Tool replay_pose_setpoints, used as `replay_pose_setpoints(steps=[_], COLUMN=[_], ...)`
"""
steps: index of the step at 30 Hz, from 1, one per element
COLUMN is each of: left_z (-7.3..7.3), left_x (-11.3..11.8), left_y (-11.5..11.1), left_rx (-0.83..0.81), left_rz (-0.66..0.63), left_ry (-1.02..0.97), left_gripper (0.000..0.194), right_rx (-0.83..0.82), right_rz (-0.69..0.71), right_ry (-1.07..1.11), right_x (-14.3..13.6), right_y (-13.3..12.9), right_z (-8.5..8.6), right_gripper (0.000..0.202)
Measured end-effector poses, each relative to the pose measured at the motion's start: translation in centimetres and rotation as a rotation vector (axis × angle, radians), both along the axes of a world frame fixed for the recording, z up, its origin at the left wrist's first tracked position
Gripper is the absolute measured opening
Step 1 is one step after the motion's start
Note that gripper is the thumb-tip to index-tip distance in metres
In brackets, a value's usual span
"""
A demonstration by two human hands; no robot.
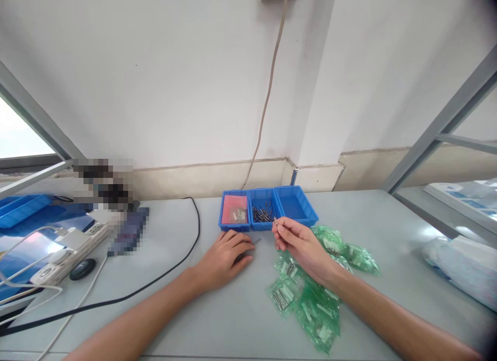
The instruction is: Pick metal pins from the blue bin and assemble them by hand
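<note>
Right hand [301, 242]: thumb and index finger pinching a small metal pin [275, 222], held up at the near right corner of the middle blue tray [264, 227]. Pin's detail too small to read. Left hand [227, 255]: low over the counter [217, 325], in front of the left blue tray [235, 227], fingers curled round a dark tool [240, 256], mostly hidden in the grip; a thin tip sticks out toward the right hand. Hands apart.

Three trays side by side at the back. Left one: red bag [235, 201] with small pale parts showing through. Middle: loose pile of metal pins [262, 214], jumbled. Right blue tray [297, 200] sits just beyond the right hand.

Green plastic bags [319, 306] with metal parts inside, spread under and around the right hand and forearm, some overlapping.

Far left: black cable [199, 221] curving over the counter, mouse [83, 268], power strip [93, 237] with white plugs and leads. Far right: white plastic package [462, 265]. Pale cord [267, 94] hangs down the wall [194, 81] behind.
</note>
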State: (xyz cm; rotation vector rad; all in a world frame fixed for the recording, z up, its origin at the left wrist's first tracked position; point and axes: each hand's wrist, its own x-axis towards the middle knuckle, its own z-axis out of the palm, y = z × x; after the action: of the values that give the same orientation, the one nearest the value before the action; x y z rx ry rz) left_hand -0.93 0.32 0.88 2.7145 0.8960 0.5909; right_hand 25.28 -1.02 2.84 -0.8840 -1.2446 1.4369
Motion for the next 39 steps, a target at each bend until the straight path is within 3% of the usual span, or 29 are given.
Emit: replay_pose_setpoints(steps=[12, 15, 20, 29, 39], left_z=[0.0, 0.0, 0.0, -0.1, 0.0], left_x=[-0.1, -0.1, -0.1, -0.1, 0.0], left_y=[0.0, 0.0, 0.0, 0.0, -0.1], left_rx=[0.01, 0.012, 0.003, 0.003, -0.021], left_rz=[0.002, 0.004, -0.002, 0.002, 0.003], left_ry=[-0.007, -0.009, -0.002, -0.01, -0.011], left_gripper=[0.025, 0.025, 0.024, 0.027, 0.024], right_rx=[-0.003, 0.014, 0.142, 0.482, 0.577], right_rz=[-0.021, -0.08, -0.311, -0.426, -0.476], right_ry=[-0.036, -0.08, -0.261, -0.513, -0.543], right_x=[0.0, 0.0, 0.4, 0.4, 0.1], right_y=[0.1, 0.2, 0.6, -0.4, -1.0], right_z=[0.2, 0.2, 0.2, -0.1, 0.5], right_gripper=[0.035, 0.037, 0.038, 0.019, 0.01])
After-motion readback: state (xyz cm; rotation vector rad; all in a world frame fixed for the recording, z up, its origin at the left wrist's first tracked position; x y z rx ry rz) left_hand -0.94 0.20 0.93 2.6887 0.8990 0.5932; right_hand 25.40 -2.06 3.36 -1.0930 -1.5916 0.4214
